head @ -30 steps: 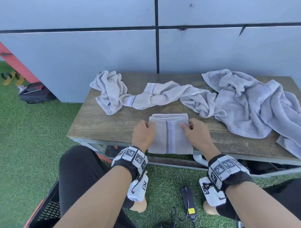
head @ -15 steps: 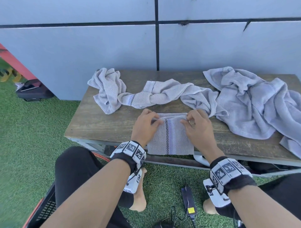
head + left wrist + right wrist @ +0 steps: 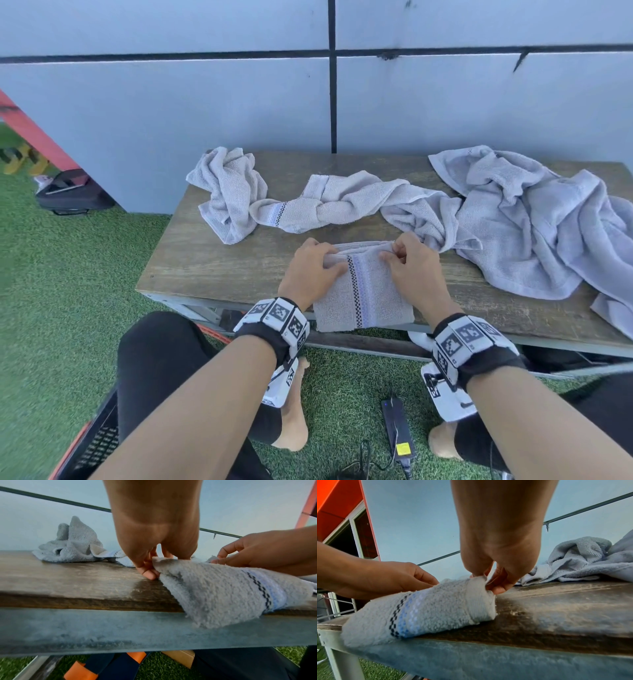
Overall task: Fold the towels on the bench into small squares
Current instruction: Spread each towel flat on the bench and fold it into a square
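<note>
While the folded grey terry towel with the checked blue stripe (image 3: pixel 363 291) lies at the front edge of the wooden bench with the metal frame (image 3: pixel 219 260), its near edge overhangs that edge. The left hand (image 3: pixel 310 270) pinches the far left corner, thumb and fingers closed on the cloth; the right hand (image 3: pixel 416 265) pinches the far right corner likewise. Both corners appear slightly lifted off the wood. Bare bench lies to the left of the towel. Behind it, a twisted grey towel (image 3: pixel 346 202) lies near; a crumpled grey towel (image 3: pixel 227 193) occupies the far left corner, and a large spread grey towel (image 3: pixel 534 226) covers the right end.
</note>
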Motion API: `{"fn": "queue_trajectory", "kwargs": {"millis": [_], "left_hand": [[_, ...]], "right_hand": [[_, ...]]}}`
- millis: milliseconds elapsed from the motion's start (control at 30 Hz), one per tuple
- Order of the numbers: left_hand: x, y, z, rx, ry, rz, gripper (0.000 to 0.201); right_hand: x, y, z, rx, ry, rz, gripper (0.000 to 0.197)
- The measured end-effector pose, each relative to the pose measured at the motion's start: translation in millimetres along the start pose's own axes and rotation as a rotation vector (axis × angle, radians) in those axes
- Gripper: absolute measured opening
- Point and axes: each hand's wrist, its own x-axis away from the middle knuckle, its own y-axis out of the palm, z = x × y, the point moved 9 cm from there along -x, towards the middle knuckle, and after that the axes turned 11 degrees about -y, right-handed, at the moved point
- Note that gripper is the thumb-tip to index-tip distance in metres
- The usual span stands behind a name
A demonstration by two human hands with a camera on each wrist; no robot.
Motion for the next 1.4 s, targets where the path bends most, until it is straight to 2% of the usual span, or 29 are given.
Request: {"fn": "queue_trajectory", "kwargs": {"millis": [100,167,267,400,533,633,733,767,900,1233,1333,1400], "left_hand": [[-1,-4,7,0.057,0.061,-0.004,0.016],[0,-7,17,0.133,0.116,0.015,0.012],[0,-8,25,0.205,0.153,0.036,0.016],[-7,-7,13,0.168,0.107,0.123,0.025],[-12,-11,9,0.167,0.084,0.183,0.02],[-13,-14,8,0.222,0.024,0.186,0.02],[-10,-12,-2,0.275,-0.118,0.154,0.043],[-8,-11,-5,0.267,-0.149,0.137,0.042],[-10,-9,-8,0.209,-0.107,0.151,0.007],[-16,-11,-12,0.103,-0.115,0.285,0.02],[-18,-10,-12,0.107,-0.142,0.249,0.021],[-20,-10,-12,0.11,-0.178,0.21,0.021]], "right_hand": [[-2,0,-3,-0.035,0.013,-0.019,0.023],[-1,0,-5,-0.066,0.024,-0.035,0.022],[2,0,-4,-0.096,0.059,-0.039,0.02],[2,-2,3,-0.138,0.12,0.005,0.022],[0,-7,8,-0.195,0.144,0.076,0.022],[-2,-4,10,-0.154,0.152,0.085,0.021],[-4,-3,15,-0.128,0.181,0.099,0.022],[-4,-2,17,-0.12,0.188,0.099,0.022],[-8,3,18,-0.074,0.181,0.041,0.02],[-11,10,15,0.093,0.195,-0.083,0.026],[-14,11,12,0.146,0.201,-0.111,0.031],[-16,8,-2,0.323,0.105,-0.123,0.032]]}}
